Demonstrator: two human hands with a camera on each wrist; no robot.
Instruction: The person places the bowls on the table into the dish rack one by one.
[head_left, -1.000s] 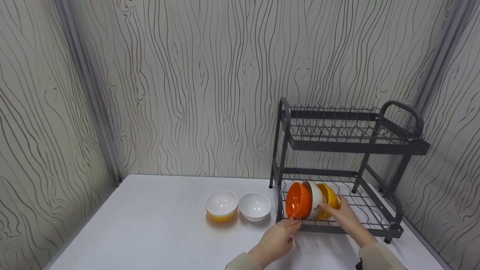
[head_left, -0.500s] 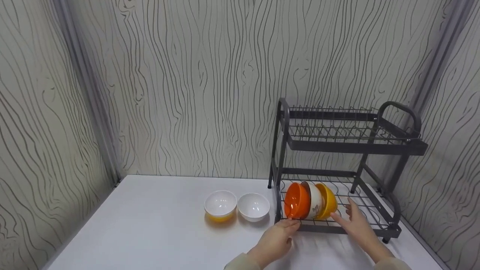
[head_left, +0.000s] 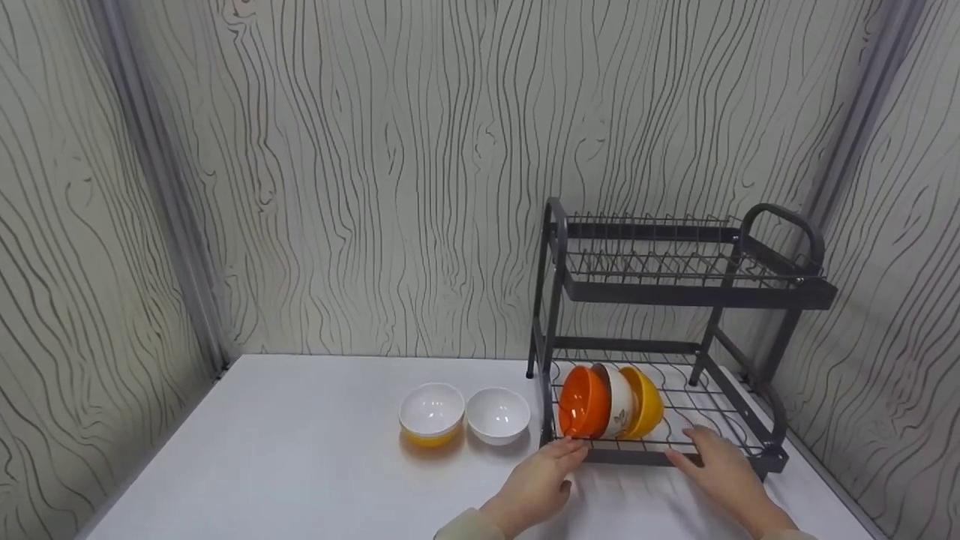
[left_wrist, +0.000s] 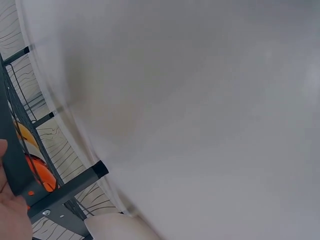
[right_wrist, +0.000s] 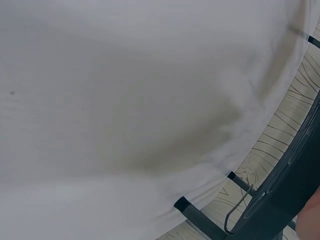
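Note:
In the head view, an orange bowl (head_left: 583, 403), a white bowl (head_left: 619, 405) with a leaf print and a yellow bowl (head_left: 643, 403) stand on edge in a row, at the left of the dish rack's (head_left: 630, 456) lower tier. My left hand (head_left: 534, 480) has its fingers at the rack's front rail, just below the orange bowl. Toward the right end of that rail is my right hand (head_left: 721, 474), thumb and fingers spread, holding nothing. The left wrist view shows part of the left hand (left_wrist: 11, 210) against the rack's dark rail.
Left of the rack on the white table (head_left: 300, 450) sit a white bowl (head_left: 498, 415) and another white bowl (head_left: 432, 411) stacked over a yellow one (head_left: 432, 438). The rack's upper tier (head_left: 697, 292) overhangs the lower one. Patterned walls (head_left: 375, 187) enclose the table.
My right hand has let go of the yellow bowl and drawn back right and toward me, to the front rail. The left hand stays at the rail while the head view shifts slightly.

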